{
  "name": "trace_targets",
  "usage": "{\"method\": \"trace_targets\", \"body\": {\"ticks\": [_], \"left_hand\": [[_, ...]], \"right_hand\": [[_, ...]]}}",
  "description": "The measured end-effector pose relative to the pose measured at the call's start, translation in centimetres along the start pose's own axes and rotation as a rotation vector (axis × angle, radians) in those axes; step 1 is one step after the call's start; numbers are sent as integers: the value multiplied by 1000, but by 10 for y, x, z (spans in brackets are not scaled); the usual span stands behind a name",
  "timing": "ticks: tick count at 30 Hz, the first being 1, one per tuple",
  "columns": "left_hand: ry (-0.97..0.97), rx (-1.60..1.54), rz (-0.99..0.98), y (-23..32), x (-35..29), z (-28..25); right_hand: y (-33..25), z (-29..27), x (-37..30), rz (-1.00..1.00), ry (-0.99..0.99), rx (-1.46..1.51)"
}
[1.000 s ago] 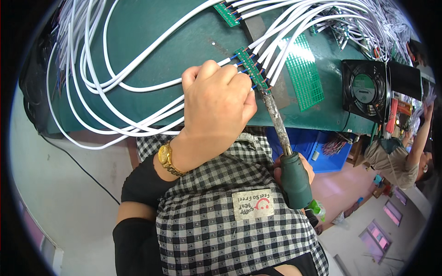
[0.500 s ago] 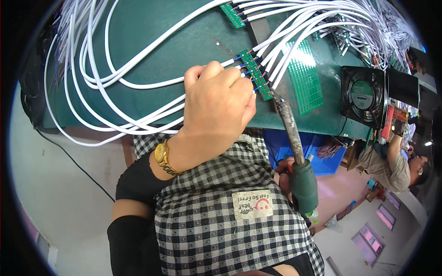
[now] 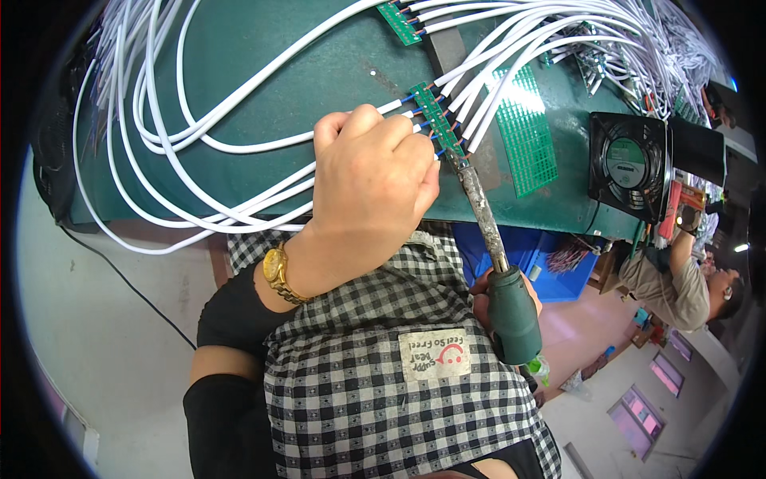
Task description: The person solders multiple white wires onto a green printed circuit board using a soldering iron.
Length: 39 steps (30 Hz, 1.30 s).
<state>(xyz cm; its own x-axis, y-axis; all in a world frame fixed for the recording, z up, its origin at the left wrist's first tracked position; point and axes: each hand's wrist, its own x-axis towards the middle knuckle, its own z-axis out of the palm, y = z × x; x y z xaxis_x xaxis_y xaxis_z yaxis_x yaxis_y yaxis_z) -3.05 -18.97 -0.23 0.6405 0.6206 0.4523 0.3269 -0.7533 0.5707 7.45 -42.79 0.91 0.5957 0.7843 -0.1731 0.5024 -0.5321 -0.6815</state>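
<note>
My left hand [image 3: 373, 174], fingers curled in a pinch, is closed on a white cable [image 3: 295, 206] beside a narrow green circuit board [image 3: 432, 112]. Blue and dark wire ends run from the cables to both long sides of that board. Mostly hidden behind the green handle, my right hand [image 3: 481, 297] grips a soldering iron [image 3: 515, 315]. The iron's crusted grey shaft slants up and its tip touches or nearly touches the board's near end, just right of my left fingertips. My palm hides the held cable's end.
Another wired board [image 3: 400, 24] lies farther back against a dark bar [image 3: 444, 49]. To the right are a perforated green board sheet [image 3: 524, 132] and a black fan [image 3: 629, 166]. White cable bundles [image 3: 136, 48] loop across the green table. A blue bin [image 3: 550, 271] sits below the edge; another person [image 3: 678, 279] is at far right.
The soldering iron and my right hand have shifted left and up, bringing the tip onto or close to the board's near end. My left hand stays pinched, moving slightly left along with the board.
</note>
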Motion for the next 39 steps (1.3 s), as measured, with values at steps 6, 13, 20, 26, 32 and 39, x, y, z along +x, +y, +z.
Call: {"method": "trace_targets", "body": {"ticks": [6,13,20,26,32,39], "left_hand": [[6,-14,-10,0,-2,-1],[-10,-20,-7,1,-2,-3],[-9,-14,-13,1,-2,-7],[-16,-15,-2,1,-1,-7],[-21,-20,-7,2,-2,-9],[-29,-16,-5,1,-2,-7]], "right_hand": [[-1,-10,-4,329,-128,-224],[-18,-14,0,217,-34,256],[5,-7,-7,59,-144,-157],[1,-2,-7,40,-35,-139],[18,-8,-20,330,-196,10],[-12,-3,-3,221,-31,-69]]}}
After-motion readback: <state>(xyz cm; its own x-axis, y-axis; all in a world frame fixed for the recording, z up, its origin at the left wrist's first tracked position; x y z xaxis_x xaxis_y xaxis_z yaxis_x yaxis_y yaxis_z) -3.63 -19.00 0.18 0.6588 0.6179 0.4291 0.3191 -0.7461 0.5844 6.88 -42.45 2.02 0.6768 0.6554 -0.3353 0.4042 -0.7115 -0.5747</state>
